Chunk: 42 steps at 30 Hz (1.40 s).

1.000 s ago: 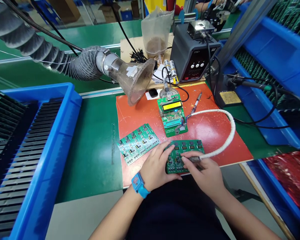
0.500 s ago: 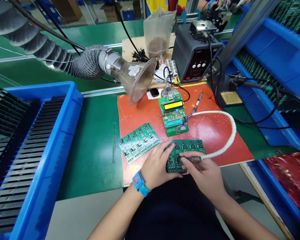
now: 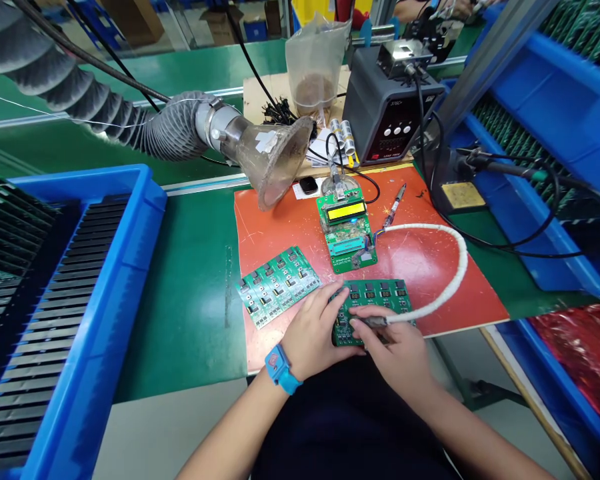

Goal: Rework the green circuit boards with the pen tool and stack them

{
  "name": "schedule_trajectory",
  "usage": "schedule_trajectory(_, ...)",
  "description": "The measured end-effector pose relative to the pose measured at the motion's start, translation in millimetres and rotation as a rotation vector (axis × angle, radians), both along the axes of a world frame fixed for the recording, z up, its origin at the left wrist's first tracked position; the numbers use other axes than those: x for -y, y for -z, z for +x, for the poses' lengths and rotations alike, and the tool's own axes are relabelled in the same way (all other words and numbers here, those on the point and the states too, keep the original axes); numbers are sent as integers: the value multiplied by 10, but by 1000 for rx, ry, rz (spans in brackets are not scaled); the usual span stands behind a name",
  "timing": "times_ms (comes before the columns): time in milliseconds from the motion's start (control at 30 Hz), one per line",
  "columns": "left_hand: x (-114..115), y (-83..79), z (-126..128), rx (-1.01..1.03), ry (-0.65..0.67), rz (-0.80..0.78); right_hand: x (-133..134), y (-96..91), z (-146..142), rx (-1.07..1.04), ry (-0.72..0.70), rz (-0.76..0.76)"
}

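My left hand [image 3: 313,327], with a blue wrist strap [image 3: 281,369], grips the left end of a green circuit board [image 3: 385,291] with small digit displays. In my right hand [image 3: 397,350] is a probe [image 3: 373,321] on a white sleeved cable [image 3: 455,280]; fingers pinch it low over the board. Its tip is hidden by my fingers. The cable runs to a green programmer board [image 3: 347,230] with a lit yellow screen and a teal socket. Left of my hands, another group of green circuit boards [image 3: 279,285] lies on the orange mat [image 3: 275,220].
A fume funnel [image 3: 285,160] on a grey hose hangs over the mat's back edge. Behind stands a black soldering station [image 3: 393,113]. A pen [image 3: 395,203] lies on the mat. Blue bins [image 3: 135,220] with slotted racks flank the left; more blue bins [image 3: 570,87] stand right.
My right hand and the probe have shifted slightly left along the board, drawing the white cable with them. My left hand and the board stay in place.
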<state>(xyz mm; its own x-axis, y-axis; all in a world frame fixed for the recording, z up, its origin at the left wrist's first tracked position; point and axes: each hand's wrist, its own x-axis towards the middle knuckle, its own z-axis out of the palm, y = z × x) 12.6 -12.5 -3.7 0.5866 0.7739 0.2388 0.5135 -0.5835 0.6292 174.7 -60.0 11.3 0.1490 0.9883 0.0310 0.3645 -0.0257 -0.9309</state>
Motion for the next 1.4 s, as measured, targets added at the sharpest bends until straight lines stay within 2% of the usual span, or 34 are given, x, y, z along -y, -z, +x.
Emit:
schedule_trajectory(233, 7, 0, 1, -2, -5, 8, -31, -51, -34, 151, -6, 108)
schedule_trajectory(567, 5, 4, 2, -20, -8, 6, -76, -46, -61, 215, 16, 202)
schedule_trajectory(1400, 8, 5, 3, -40, -9, 1, -67, -39, -31, 136, -22, 171)
